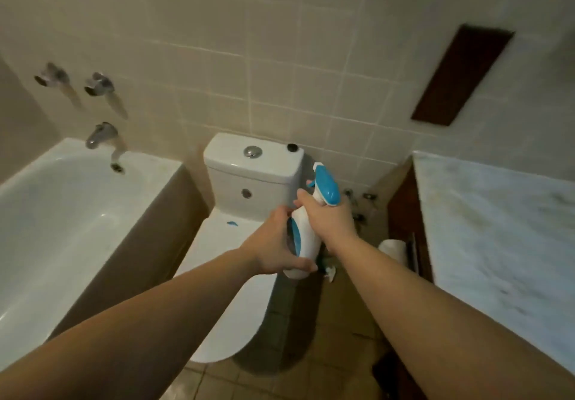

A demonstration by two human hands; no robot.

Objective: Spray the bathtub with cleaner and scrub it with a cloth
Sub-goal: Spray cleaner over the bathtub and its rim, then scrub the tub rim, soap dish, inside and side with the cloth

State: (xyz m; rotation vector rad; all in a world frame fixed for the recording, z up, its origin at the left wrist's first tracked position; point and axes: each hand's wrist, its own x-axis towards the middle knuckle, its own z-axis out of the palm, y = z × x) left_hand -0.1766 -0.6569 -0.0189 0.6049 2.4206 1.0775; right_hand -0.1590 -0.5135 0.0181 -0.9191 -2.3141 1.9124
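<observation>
We are holding the white-and-blue spray bottle (306, 228) above the toilet (236, 253), right hand (326, 219) curling around its neck, left hand (273, 244) gripping the lower body; it is probably feeling light, rigid, slightly slippery; the bathtub (62, 213) is waiting at our left.

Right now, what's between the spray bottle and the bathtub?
Head view: only the left hand gripping the spray bottle, then the toilet's closed lid, then the bathtub's brown side panel.

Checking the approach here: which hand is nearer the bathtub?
Left. The left hand grips the spray bottle on the side facing the bathtub; the right hand holds its neck, farther away.
</observation>
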